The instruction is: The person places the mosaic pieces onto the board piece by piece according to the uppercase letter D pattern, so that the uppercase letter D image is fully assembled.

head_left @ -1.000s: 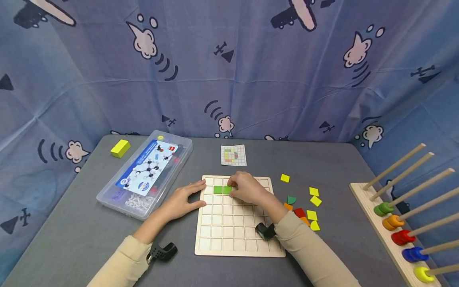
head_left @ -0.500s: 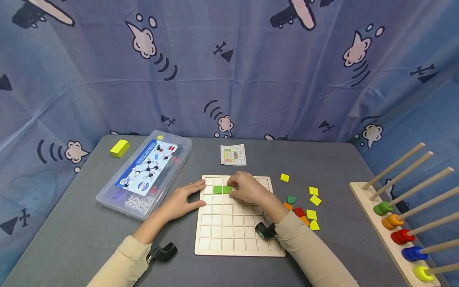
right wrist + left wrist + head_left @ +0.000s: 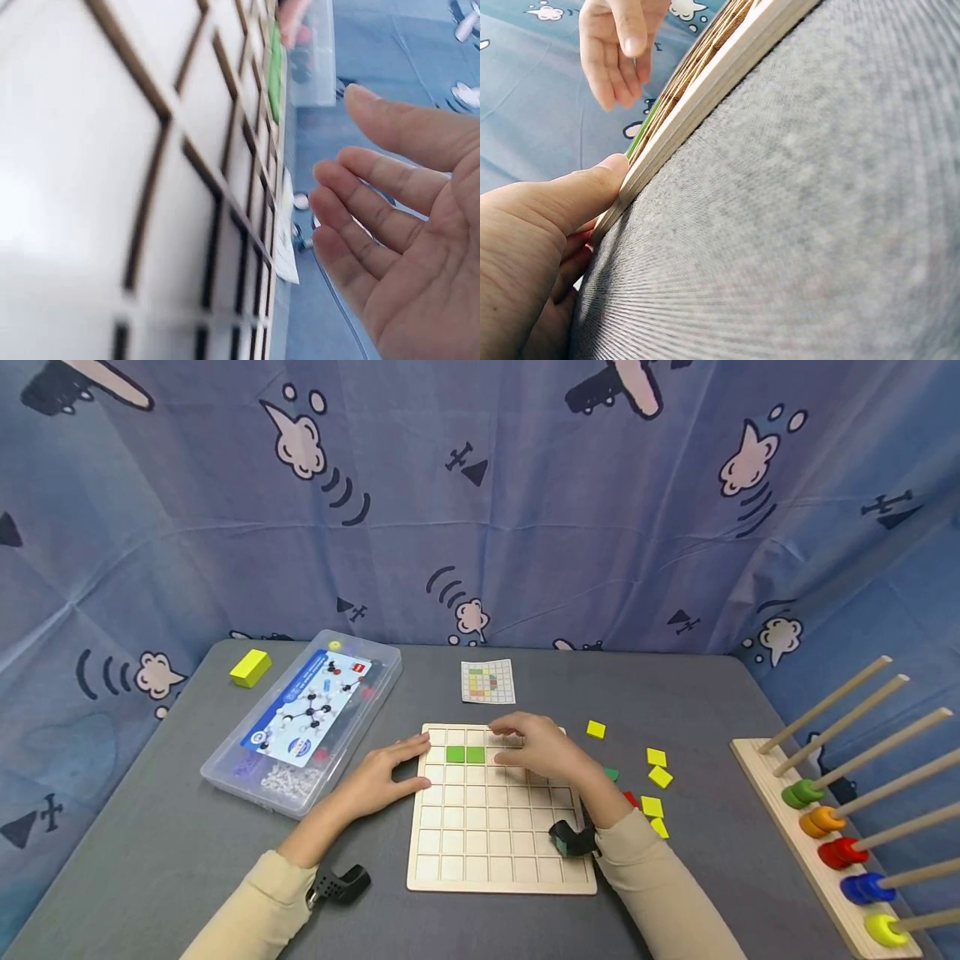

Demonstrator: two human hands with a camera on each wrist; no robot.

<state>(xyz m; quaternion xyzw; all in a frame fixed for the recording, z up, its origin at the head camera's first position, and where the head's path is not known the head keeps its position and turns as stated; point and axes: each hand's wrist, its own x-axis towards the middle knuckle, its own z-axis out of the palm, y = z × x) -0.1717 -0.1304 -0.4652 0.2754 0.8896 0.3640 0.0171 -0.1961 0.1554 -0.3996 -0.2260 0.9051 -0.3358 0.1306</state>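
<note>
A square wooden grid board (image 3: 480, 843) lies on the grey table, with two green square tiles (image 3: 465, 754) side by side in its second row. At the board's left edge rests my left hand (image 3: 382, 781), thumb and fingertips touching the rim. In the left wrist view its thumb (image 3: 592, 191) lies against the board's side. Over the upper right of the board hovers my right hand (image 3: 543, 747), just right of the green tiles. The right wrist view shows its fingers (image 3: 367, 217) and thumb apart, with nothing held.
Several yellow tiles (image 3: 652, 807) lie right of the board; a red tile (image 3: 630, 797) and a green piece (image 3: 611, 773) are partly hidden by my right arm. Behind stands a pattern card (image 3: 487, 682). A plastic case (image 3: 307, 718), yellow block (image 3: 251, 668) and peg rack (image 3: 825, 852) flank the board.
My right hand has let go of the second green tile and moved slightly right, its fingers now spread apart. The left hand stays at the board's edge.
</note>
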